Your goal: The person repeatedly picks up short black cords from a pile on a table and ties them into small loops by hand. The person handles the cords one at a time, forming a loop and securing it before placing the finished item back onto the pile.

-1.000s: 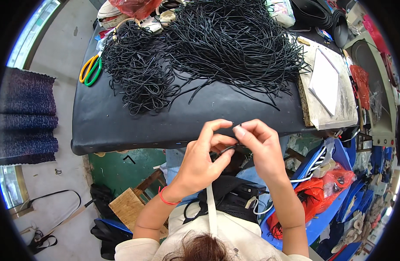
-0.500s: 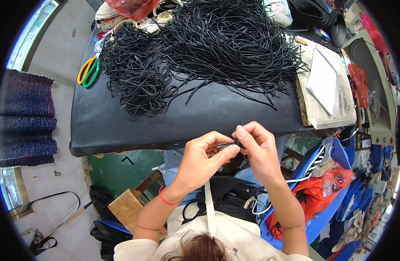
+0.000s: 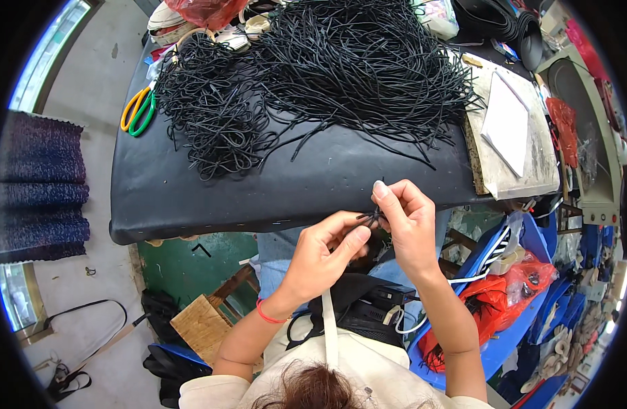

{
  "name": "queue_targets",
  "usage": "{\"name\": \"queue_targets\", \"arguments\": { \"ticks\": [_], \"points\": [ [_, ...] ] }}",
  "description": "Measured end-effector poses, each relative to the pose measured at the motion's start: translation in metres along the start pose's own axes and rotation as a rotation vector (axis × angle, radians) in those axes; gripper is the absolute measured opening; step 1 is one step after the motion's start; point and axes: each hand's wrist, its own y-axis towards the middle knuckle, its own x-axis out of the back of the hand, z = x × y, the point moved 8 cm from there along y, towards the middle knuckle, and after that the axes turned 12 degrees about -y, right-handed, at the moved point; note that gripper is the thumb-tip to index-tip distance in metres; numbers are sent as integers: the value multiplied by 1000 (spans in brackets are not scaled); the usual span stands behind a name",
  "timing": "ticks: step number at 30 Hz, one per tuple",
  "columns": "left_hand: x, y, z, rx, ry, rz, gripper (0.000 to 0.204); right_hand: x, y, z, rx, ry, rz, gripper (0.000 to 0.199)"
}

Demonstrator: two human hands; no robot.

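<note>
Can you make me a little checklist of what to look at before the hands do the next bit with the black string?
1. Both hands on the short black cord: ok, left hand and right hand pinch it between fingertips.
2. Cord's grip firm: cannot tell, fingers hide most of it.
3. Hands held in front of the black table edge: ok.
4. More cords ready: ok, a big cord pile and a smaller tangle lie on the table.
5. Scissors within sight: ok, at the table's left end, away from both hands.
</note>
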Motion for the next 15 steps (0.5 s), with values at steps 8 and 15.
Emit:
{"name": "queue_targets", "arguments": {
  "ticks": [8,15],
  "points": [
    [6,6,-18,-57,-14,-62,18,-6,-11,8,-4,59,281,15],
    [8,4,-22,-70,-6,-97,18,-12,-21,19,33,63,324,16]
  ]
}}
